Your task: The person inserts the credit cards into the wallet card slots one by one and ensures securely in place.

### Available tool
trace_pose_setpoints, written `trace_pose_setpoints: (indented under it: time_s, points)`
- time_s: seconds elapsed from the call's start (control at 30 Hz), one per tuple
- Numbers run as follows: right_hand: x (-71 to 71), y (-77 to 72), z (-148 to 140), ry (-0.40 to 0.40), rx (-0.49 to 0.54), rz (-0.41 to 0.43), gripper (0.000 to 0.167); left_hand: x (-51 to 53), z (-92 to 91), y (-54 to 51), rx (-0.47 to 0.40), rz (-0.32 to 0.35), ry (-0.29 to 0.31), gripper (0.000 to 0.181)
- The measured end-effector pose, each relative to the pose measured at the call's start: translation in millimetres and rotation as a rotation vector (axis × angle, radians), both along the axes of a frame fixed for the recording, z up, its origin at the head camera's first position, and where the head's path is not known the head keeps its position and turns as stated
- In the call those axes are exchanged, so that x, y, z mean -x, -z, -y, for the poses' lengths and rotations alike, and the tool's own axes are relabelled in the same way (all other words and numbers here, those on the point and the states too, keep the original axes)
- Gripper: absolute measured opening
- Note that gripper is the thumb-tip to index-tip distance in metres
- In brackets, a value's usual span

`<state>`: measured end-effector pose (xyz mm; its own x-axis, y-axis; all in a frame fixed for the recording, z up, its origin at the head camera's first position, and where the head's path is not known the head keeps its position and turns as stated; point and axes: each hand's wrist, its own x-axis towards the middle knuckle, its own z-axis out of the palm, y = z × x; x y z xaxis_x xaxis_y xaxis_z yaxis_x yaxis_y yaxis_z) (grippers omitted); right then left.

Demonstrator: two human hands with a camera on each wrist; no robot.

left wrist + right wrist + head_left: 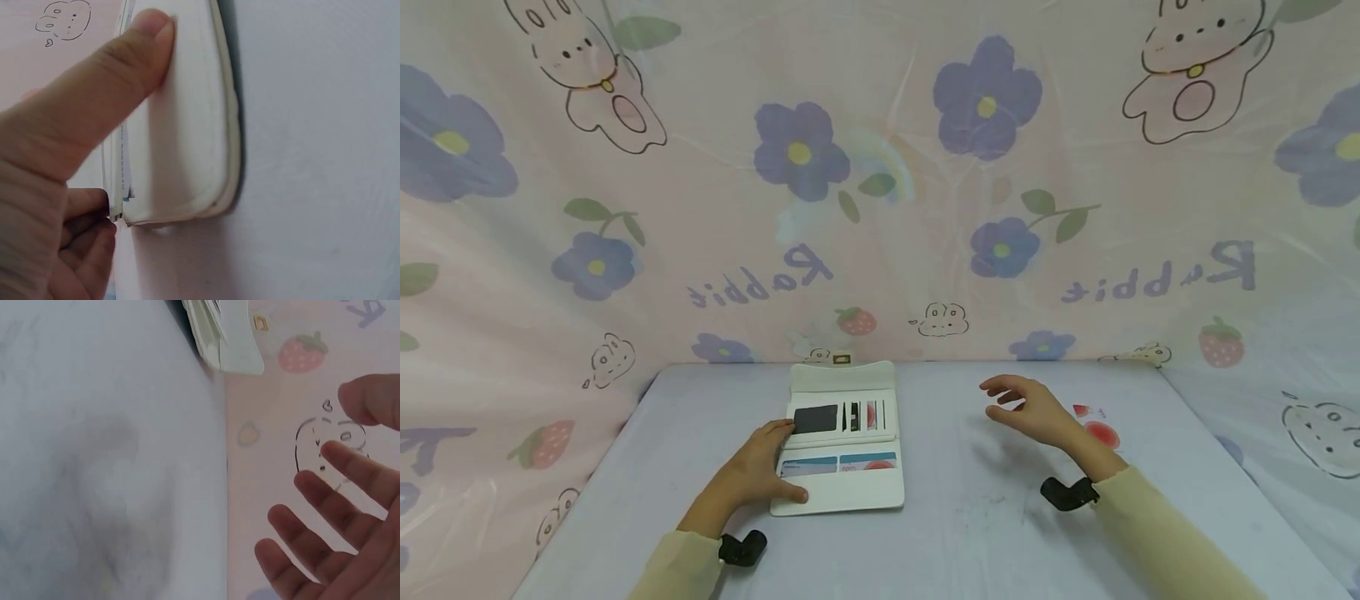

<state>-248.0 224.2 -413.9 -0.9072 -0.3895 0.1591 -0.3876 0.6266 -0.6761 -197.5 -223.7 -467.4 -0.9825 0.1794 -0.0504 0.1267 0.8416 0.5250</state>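
A white wallet (838,493) lies unfolded on the table, its top flap spread toward the back. Blue-edged cards (808,467) sit in its lower pocket, and a dark panel (815,419) and several narrow slots show above. My left hand (756,467) grips the wallet's left side. In the left wrist view, its thumb (119,69) lies across the white front panel while curled fingers touch the edge. To the wallet's right, my right hand (1033,412) hovers above the table with relaxed, spread fingers; nothing is in it.
On the white table (940,550), a pale item with a red round print (1102,433) lies beyond my right wrist, partly hidden by it. A patterned cloth (910,233) rises behind the table and along its sides. Black wrist mounts (1067,493) sit by both sleeves.
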Motion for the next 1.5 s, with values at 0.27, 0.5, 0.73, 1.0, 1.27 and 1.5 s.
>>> trace_pose_setpoints:
  time_s: [0.27,0.5,0.73,1.0,1.27,1.5]
  points:
    - [-4.1,2.1,-33,-0.004,-0.028,-0.02,0.039,0.0,-3.8,0.3,-0.022,0.032,-0.001,0.124]
    - [-4.9,2.8,-57,0.015,-0.076,-0.017,0.042,0.0,-1.9,1.1,-0.033,0.044,0.002,0.125]
    - [0.7,-0.9,-89,0.044,-0.113,0.03,0.043,1.2,0.2,1.3,-0.032,0.059,0.003,0.126]
    - [6.0,6.5,-122,0.083,-0.171,0.049,0.045,0.7,0.9,-0.3,-0.027,0.06,-0.006,0.125]
    - [5.7,19.9,-137,0.123,-0.211,0.098,0.048,-0.3,1.1,0.3,-0.036,0.061,-0.01,0.124]
    - [5.1,27.8,-144,0.12,-0.245,0.078,0.052,-1.3,1.2,0.9,-0.052,0.062,-0.004,0.123]
